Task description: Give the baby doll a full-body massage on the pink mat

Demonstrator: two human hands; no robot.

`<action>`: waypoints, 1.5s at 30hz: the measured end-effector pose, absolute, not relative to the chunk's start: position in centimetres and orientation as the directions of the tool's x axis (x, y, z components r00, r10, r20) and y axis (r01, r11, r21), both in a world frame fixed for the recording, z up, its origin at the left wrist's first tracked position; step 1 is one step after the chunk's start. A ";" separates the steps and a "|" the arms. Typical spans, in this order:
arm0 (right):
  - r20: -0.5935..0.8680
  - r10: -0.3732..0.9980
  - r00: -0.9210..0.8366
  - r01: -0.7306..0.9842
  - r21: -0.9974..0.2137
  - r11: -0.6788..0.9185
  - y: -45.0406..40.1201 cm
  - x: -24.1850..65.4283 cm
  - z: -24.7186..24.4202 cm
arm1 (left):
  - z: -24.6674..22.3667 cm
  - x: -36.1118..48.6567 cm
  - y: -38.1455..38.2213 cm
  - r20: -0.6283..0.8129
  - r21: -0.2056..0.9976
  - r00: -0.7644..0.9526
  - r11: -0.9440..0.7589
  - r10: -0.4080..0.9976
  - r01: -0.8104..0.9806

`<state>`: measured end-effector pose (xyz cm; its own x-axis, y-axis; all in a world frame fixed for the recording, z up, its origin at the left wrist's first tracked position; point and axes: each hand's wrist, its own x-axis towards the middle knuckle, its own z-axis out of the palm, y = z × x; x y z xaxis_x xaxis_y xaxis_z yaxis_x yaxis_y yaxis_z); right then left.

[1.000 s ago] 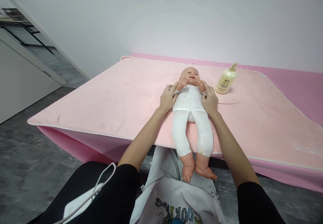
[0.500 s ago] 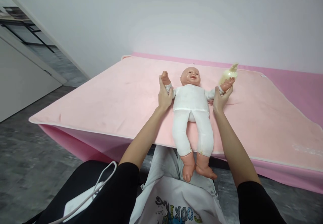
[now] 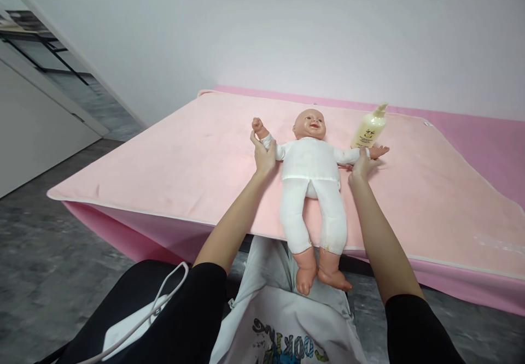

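A baby doll (image 3: 310, 159) with a white cloth body lies face up on a pink blanket (image 3: 184, 151), its head toward the wall and its feet over the table's front edge. My left hand (image 3: 264, 155) is closed round the doll's forearm on the left, near the wrist. On the other side, my right hand (image 3: 361, 166) grips the doll's other forearm just below its open plastic hand. Both doll arms are spread out sideways. Right behind my right hand stands a pale yellow pump bottle (image 3: 369, 129) with a small printed picture.
A pink cloth (image 3: 484, 151) lies under the blanket and hangs over the table's edge. The white wall (image 3: 328, 36) rises behind. On the left, a white device with a cable (image 3: 131, 326) rests by my dark sleeve. My lap is below the doll's feet.
Both my hands have moved outward and the doll's arms have spread wider. The right-side doll arm has come down, uncovering more of the pump bottle.
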<state>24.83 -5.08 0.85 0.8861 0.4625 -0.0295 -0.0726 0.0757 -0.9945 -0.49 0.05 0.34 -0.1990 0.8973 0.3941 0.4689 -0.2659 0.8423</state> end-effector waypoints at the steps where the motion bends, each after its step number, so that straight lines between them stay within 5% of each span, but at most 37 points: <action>1: 0.009 0.450 0.893 -0.038 -0.995 0.097 -5.1 24.7 1.0 | 0.5 -0.5 -0.1 0.406 0.830 -0.195 -0.270 0.893 0.488; 9: 0.443 0.568 0.694 0.473 -0.875 0.105 -5.8 23.3 1.4 | 2.1 0.0 -2.0 0.485 0.501 0.176 -0.437 0.856 0.747; 17: 0.610 0.755 0.240 0.870 -0.481 0.112 -6.7 21.6 1.8 | 2.8 0.8 -2.8 0.461 0.346 0.303 -0.483 0.834 0.804; 38: 0.599 0.791 0.126 0.931 -0.347 0.114 -7.0 21.3 2.3 | 3.3 1.2 -3.2 0.417 0.242 0.306 -0.429 0.856 0.870; 45: 0.616 0.769 0.171 0.907 -0.403 0.121 -6.8 21.6 1.8 | 2.8 0.8 -2.8 0.431 0.309 0.266 -0.419 0.862 0.854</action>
<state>21.56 -6.79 1.79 0.1712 0.7690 0.6159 0.9070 0.1212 -0.4034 0.81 -2.76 2.81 0.2665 0.8620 0.4313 0.8539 -0.4186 0.3091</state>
